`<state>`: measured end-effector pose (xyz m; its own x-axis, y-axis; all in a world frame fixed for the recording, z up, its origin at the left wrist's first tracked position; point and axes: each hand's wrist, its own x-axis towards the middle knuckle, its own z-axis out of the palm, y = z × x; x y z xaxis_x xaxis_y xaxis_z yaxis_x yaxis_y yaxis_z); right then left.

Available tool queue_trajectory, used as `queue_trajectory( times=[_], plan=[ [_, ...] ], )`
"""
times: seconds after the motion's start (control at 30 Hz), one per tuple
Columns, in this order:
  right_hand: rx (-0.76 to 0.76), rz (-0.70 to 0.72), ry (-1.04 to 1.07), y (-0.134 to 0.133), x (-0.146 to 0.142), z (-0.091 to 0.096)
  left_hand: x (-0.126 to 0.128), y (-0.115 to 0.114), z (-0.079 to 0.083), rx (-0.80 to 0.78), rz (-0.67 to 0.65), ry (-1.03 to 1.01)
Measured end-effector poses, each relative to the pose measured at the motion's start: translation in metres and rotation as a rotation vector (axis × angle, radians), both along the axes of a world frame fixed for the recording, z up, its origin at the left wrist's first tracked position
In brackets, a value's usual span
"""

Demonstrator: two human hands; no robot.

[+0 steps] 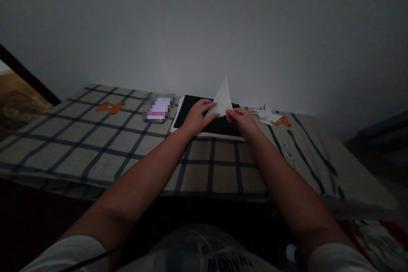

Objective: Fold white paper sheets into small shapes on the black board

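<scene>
A white sheet of paper [222, 97], folded to a pointed shape, stands tilted between my hands with its tip upward. My left hand [200, 115] grips its left edge between thumb and fingers. The lower right corner is pinched by the thumb and fingertips of my right hand [241, 120]. Beneath both hands lies a flat black board or folder [188, 110], with white sheets showing under its edges. To the right of my right hand, several folded white paper pieces [267, 115] lie in a small heap.
A checked cloth [134, 148] with blue lines covers the table, which stands against a grey wall [204, 29]. A phone with a lit, blurred screen [158, 108] lies left of the board. Orange bear prints [110, 108] mark the cloth. The table's front edge faces my body.
</scene>
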<state>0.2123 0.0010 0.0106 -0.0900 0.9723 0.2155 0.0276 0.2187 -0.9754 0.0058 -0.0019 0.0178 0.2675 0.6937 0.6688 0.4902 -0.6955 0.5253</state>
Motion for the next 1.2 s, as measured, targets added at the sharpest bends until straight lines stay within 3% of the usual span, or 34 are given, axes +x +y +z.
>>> queue_trajectory(
  times=[0.2,0.6,0.83,1.0,1.2],
  plan=[
    [0.032,-0.006,-0.074,-0.002,0.000,0.000,0.004,-0.005,-0.001,-0.105,-0.107,-0.026],
    [0.003,-0.008,-0.022,-0.001,-0.001,0.002,0.003,0.003,-0.002,-0.290,-0.102,-0.190],
    [-0.010,-0.048,-0.044,0.002,0.005,0.003,-0.004,0.015,-0.006,-0.442,0.032,-0.421],
    [-0.019,-0.193,-0.220,0.008,0.016,-0.002,-0.010,0.022,-0.007,-0.548,0.131,-0.626],
    [0.042,-0.267,-0.548,0.017,0.022,-0.011,-0.013,0.025,-0.007,-0.615,0.176,-0.687]
  ],
)
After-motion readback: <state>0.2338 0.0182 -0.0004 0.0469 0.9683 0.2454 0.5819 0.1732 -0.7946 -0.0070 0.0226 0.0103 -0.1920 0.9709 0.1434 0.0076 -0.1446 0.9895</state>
